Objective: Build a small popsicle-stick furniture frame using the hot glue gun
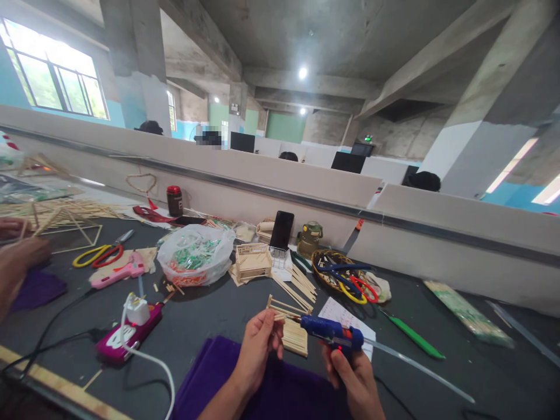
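And here are both hands at work above the dark, matte surface [196, 321]! The left hand [258, 350] has its fingers pinched closed on thin, pale wooden sticks [280, 317], held right by the nozzle of the blue glue gun [328, 332]. The right hand [356, 373] wraps its fingers round that gun's grip, closed firmly, a small red light glowing on the plastic, and a long, translucent glue stick [420, 367] juts out of the back. Just beneath, a slatted wooden panel [295, 340] lies flat beside the white paper [343, 315], with smooth purple cloth [205, 364] spread nearest the wearer. Further back sits a boxy little wooden frame [254, 262], near a crinkled, translucent plastic bag [196, 251] stuffed with green bits (quite the heap, that one). Over to the right, a round woven basket [318, 274] holds scissors with red and yellow handles, and a slim green cutter [413, 335] lies in front. Far left, a co-worker's blurred hand [32, 252] reaches in by a triangular stick frame [94, 233].
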Demonstrator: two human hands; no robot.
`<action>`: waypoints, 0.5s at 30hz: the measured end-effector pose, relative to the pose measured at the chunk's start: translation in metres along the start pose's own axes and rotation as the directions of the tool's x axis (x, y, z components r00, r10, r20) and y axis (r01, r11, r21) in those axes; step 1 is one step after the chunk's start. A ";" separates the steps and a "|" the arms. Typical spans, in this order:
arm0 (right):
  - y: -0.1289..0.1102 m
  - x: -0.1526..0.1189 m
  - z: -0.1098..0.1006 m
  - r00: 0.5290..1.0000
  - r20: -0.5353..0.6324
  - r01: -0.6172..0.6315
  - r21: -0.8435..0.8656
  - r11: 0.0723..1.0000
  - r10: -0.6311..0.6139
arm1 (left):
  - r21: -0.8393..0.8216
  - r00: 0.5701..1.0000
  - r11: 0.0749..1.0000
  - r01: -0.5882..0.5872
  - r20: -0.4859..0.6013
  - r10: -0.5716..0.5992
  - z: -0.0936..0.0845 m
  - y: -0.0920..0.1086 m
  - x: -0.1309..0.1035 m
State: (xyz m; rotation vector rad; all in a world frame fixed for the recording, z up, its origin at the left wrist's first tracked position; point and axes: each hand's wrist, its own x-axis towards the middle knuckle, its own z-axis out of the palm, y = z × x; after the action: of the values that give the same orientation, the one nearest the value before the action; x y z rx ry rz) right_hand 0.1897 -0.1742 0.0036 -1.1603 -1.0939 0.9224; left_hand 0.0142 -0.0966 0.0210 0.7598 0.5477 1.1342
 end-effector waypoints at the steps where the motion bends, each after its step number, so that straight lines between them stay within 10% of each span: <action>1: 0.000 0.000 0.000 1.000 -0.001 -0.002 0.007 1.000 0.002 | -0.009 1.000 1.000 0.014 -0.004 -0.014 0.001 0.000 0.000; 15: -0.006 -0.001 0.004 1.000 0.018 0.013 0.000 1.000 -0.013 | -0.050 0.993 0.991 0.120 -0.005 -0.121 0.004 0.002 -0.003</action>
State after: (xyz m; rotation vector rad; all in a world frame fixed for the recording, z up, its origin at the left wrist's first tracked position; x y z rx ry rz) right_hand 0.1859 -0.1749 0.0091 -1.1458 -1.1152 0.9240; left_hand 0.0153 -0.0998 0.0251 0.6712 0.5630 1.0354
